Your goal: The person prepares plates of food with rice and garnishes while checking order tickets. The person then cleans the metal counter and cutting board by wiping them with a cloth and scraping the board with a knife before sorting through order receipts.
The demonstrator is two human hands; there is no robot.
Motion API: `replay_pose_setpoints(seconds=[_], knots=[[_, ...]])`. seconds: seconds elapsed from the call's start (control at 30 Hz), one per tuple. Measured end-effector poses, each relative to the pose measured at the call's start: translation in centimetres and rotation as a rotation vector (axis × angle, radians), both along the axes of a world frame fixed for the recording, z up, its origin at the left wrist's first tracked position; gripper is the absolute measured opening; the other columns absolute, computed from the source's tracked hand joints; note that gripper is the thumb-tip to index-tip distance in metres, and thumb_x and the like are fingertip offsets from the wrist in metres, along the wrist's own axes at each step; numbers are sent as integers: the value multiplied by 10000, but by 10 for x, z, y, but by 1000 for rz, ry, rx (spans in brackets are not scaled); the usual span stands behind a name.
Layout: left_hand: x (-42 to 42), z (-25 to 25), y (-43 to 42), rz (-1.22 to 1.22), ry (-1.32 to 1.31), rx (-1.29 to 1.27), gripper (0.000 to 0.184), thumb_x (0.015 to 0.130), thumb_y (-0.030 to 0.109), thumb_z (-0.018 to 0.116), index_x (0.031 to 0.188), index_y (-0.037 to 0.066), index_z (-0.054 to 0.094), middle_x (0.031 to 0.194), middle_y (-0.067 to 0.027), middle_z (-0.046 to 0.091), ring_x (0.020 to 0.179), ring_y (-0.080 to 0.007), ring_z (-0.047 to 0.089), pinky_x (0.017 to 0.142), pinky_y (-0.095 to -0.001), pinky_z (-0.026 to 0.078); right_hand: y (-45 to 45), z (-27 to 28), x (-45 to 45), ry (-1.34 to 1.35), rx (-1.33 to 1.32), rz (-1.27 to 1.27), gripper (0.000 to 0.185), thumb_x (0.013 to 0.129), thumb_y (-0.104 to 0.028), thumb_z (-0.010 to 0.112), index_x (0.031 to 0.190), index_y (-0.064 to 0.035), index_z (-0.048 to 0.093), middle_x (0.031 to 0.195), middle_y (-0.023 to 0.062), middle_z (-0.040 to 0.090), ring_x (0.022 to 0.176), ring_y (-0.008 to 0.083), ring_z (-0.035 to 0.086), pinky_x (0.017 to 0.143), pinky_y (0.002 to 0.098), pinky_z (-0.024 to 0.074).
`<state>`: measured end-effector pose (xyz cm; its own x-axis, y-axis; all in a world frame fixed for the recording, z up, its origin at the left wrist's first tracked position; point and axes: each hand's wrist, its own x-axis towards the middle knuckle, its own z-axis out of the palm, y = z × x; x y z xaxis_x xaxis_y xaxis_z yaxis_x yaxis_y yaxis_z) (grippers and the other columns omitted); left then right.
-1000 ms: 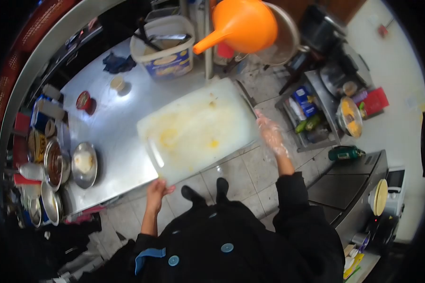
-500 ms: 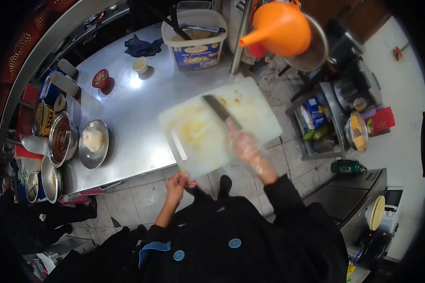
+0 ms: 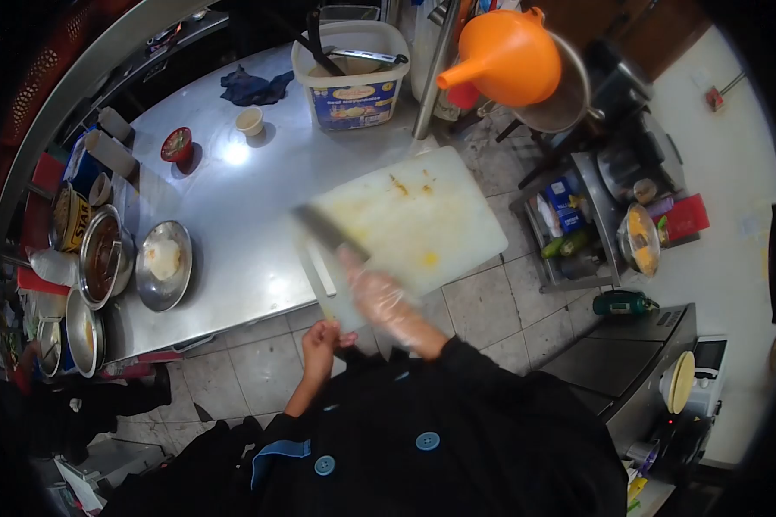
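Note:
My right hand (image 3: 378, 300), in a clear plastic glove, grips a broad-bladed knife (image 3: 329, 231) slanting over the left part of a white cutting board (image 3: 457, 202). Motion blurs the blade a little, so I cannot tell whether it touches the surface. Yellow stains and small brown-orange scraps mark the board, with one yellow patch right of the knife. Bare, my left hand (image 3: 322, 343) pinches the board's near left corner, beside the slot handle. The board overhangs the edge of the steel table (image 3: 224, 224).
On the table stand a mayonnaise tub (image 3: 358, 99) with utensils, a red cup (image 3: 177, 145), a pale cup (image 3: 250, 121) and a metal bowl (image 3: 165, 289) with white food. An orange funnel (image 3: 513, 60) hangs near at upper right. A shelf rack (image 3: 595, 250) stands right.
My right hand and the knife have swept left across the board, from its middle to its left end. A yellow patch now shows on the right part. My left hand stays at the corner.

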<state>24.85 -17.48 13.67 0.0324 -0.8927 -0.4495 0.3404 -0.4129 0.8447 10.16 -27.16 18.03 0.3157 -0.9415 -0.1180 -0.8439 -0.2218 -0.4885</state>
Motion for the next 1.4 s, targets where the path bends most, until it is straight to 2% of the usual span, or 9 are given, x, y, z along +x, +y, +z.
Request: replay_pose_setpoints(seconds=[0.13,0.43,0.6,0.73,0.8,0.83,1.0,1.1,1.4], knots=[[10,-4,2,16,-18,-2,210,880,172,529,857,-35,506,732,-109,585,681,-234,642,608,-284,532,-16,26,-46,-2,172,-183,434,917,-284,342,1332,-168,292,761,222,599,732,369,597,680,492,463],[13,10,-9,6,-4,67,175,876,169,528,827,1,523,669,-71,567,687,-233,644,637,-289,530,-115,-73,-305,-138,-430,-279,378,877,-236,432,1218,-74,450,891,146,605,705,319,576,634,407,462],[24,13,-21,-147,-59,78,198,866,178,547,876,-20,533,731,-105,591,707,-242,641,639,-291,541,-68,2,-285,-491,-12,-495,298,879,-175,463,1122,-19,538,965,71,610,726,146,548,642,266,427],[5,12,-17,-100,-54,-12,228,866,183,551,910,-40,535,806,-138,618,694,-232,640,627,-276,542,17,45,-161,84,-311,-23,385,928,-221,375,1288,-90,411,990,156,607,677,237,579,616,332,453],[-3,11,-17,-84,-66,5,230,867,182,549,910,-43,535,813,-134,617,688,-229,639,627,-274,542,57,57,-109,-53,-63,82,417,927,-265,367,1324,-136,359,974,152,603,729,288,584,668,344,470],[-6,11,-16,-61,-74,26,232,869,181,547,909,-46,534,820,-131,616,681,-226,638,627,-272,541,63,63,-95,76,259,96,426,928,-283,359,1334,-153,345,1012,147,597,724,299,579,667,341,472],[-2,2,-14,-57,-88,33,241,867,167,551,932,-63,515,800,-135,606,687,-241,643,601,-252,527,7,38,-153,103,222,-157,425,932,-289,327,1317,-114,362,1208,146,500,751,272,590,692,318,475],[-8,9,-12,-37,-106,15,227,871,181,546,898,-44,527,738,-101,591,680,-230,642,607,-257,532,-50,-21,-257,-50,-230,-277,416,933,-277,342,1243,-16,436,1208,169,504,1048,272,538,848,325,424],[-10,10,-15,-66,-75,53,221,891,213,512,851,-3,527,711,-111,605,662,-221,645,598,-261,535,84,46,-138,-615,335,-35,388,922,-252,400,1249,-48,443,1144,157,546,975,230,568,796,293,451]])
